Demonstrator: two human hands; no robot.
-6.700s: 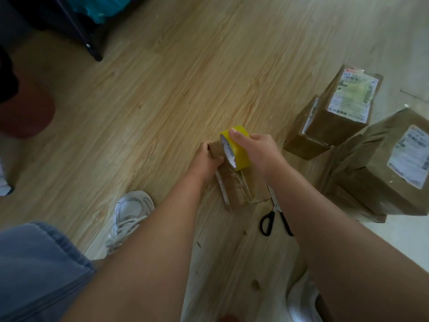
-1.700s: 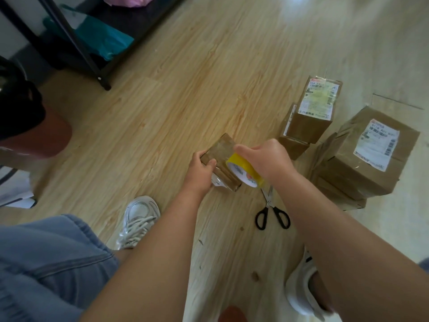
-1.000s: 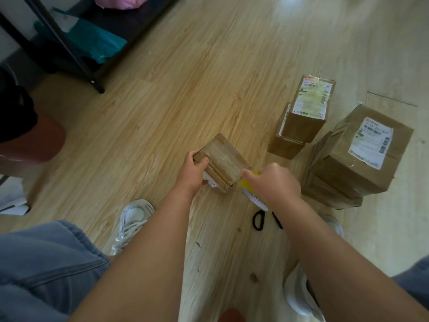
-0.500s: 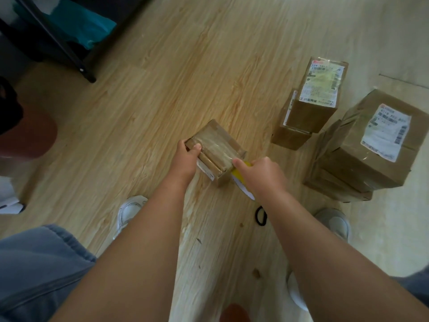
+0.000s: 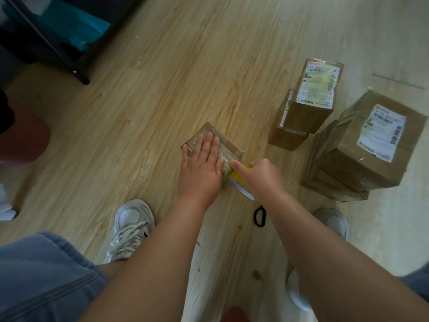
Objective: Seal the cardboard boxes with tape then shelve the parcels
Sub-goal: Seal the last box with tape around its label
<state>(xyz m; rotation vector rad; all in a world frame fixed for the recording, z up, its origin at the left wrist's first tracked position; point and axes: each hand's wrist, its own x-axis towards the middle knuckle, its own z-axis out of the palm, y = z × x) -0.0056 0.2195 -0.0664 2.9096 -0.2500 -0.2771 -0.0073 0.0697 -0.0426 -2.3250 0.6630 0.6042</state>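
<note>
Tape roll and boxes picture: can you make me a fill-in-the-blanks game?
The tape roll held by the right hand is ____.
The left hand rests flat on ____ of the small box.
The scissors on the floor have ____ handles.
Missing words: yellow; top; black.

Bare floor (image 5: pixel 185 73) lies open leftward; stacked parcels (image 5: pixel 362 154) crowd the right.
</note>
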